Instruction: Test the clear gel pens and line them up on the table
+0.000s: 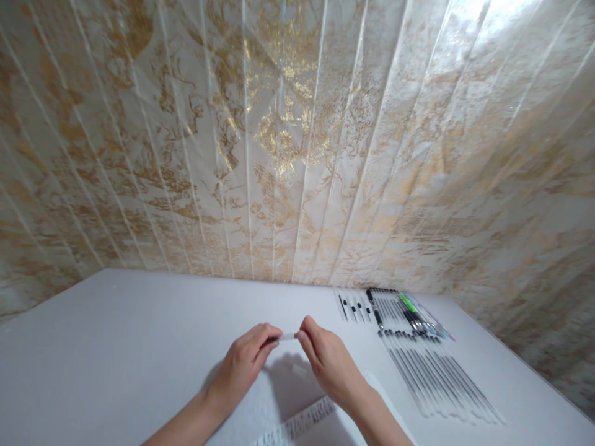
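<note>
My left hand (pixel 248 353) pinches one end of a slim pen (pixel 288 336), whose pale, translucent middle shows between my hands. My right hand (pixel 328 356) grips the other end, near a dark tip or joint. The pen is level above the white table, and both its ends are hidden by my fingers. Under my hands lies a pale sheet (pixel 274 402) with a band of dark print (pixel 302 421), partly covered by my right forearm. A small whitish piece (pixel 299 370) rests in the shadow there; its kind is unclear.
On the right of the table (pixel 139 347), several thin pen refills (pixel 441 378) lie side by side. Behind them are black and coloured pens (pixel 416 319) and short parts with black ends (pixel 356 308). A gold-patterned pleated curtain (pixel 279 155) hangs along the back edge.
</note>
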Tool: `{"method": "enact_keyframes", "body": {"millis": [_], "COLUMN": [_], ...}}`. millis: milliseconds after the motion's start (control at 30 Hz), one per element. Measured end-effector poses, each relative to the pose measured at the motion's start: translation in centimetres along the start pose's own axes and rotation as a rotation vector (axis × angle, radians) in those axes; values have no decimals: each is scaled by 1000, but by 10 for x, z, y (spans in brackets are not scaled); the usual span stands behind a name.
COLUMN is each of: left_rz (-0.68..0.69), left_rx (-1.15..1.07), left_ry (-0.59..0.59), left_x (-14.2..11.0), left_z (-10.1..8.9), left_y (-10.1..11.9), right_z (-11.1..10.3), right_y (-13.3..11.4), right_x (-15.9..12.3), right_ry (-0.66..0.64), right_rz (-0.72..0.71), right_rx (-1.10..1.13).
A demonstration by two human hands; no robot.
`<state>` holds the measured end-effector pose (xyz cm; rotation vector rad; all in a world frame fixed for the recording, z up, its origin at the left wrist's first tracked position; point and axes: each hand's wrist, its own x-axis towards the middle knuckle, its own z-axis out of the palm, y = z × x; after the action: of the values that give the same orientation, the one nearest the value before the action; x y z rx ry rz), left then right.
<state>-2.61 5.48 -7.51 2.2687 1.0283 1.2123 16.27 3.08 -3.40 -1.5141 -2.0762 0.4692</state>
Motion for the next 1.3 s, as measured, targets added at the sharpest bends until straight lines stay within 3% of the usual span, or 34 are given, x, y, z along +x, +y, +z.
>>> {"method": "enact_keyframes", "body": {"millis": [167, 300, 467, 567, 767, 900, 1000, 1133, 1233, 1300], "left_rz": [90, 70, 1, 17, 92, -69, -227, -258, -237, -247], "left_rx": [42, 35, 14, 15, 3, -125, -269, -295, -261, -216], "left_ry": [-17, -5, 2, 6, 2, 69, 114, 42, 10, 14], "left_x": [0, 0, 0, 1, 0, 2, 8, 15, 14, 9], "left_z": [0, 1, 2, 0, -1, 0, -1, 1, 8, 16], "left_y": [-2, 0, 0, 0, -2, 4, 17, 42, 53, 53], "right_z": [16, 14, 4, 6, 17, 7, -3, -1, -1, -11], "right_y": [3, 5, 3, 2, 1, -3, -8, -15, -10, -2], "right_x": [2, 3, 1, 1, 4, 5, 2, -2, 1, 4], "right_ry": [-14, -57, 48, 48, -104, -132, -112, -129, -81, 22], "right_rz": [142, 186, 26, 45, 262, 215, 80, -76, -28, 48], "right_rx": [218, 409, 136, 152, 779, 987, 858, 610, 573, 477]}}
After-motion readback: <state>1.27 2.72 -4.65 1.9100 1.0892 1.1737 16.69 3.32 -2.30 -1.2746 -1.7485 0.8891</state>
